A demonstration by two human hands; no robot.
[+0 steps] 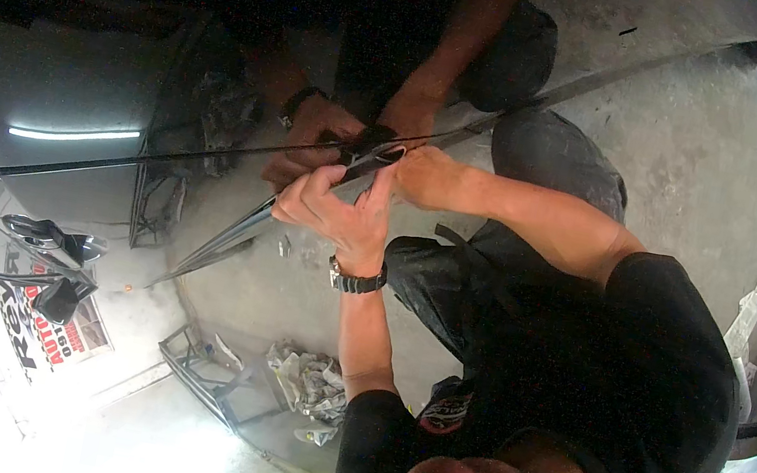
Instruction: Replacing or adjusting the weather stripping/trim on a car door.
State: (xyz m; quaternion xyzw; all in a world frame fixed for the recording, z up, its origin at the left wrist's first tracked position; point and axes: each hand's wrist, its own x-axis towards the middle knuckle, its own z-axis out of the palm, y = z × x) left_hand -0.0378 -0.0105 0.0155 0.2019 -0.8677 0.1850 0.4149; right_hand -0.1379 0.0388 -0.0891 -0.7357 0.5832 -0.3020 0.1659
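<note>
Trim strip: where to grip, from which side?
Pinch its narrow edges mid-length, coming from above, where the left hand and right hand hold it. The strip is long, thin and slanted, so an end grip would likely let it flex.

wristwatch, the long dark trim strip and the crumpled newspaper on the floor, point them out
wristwatch [357, 280], head view, on the dark band around the left wrist
long dark trim strip [226, 237], head view, on its lower stretch below the hands
crumpled newspaper [309, 383], head view, on the middle of the wad
</note>
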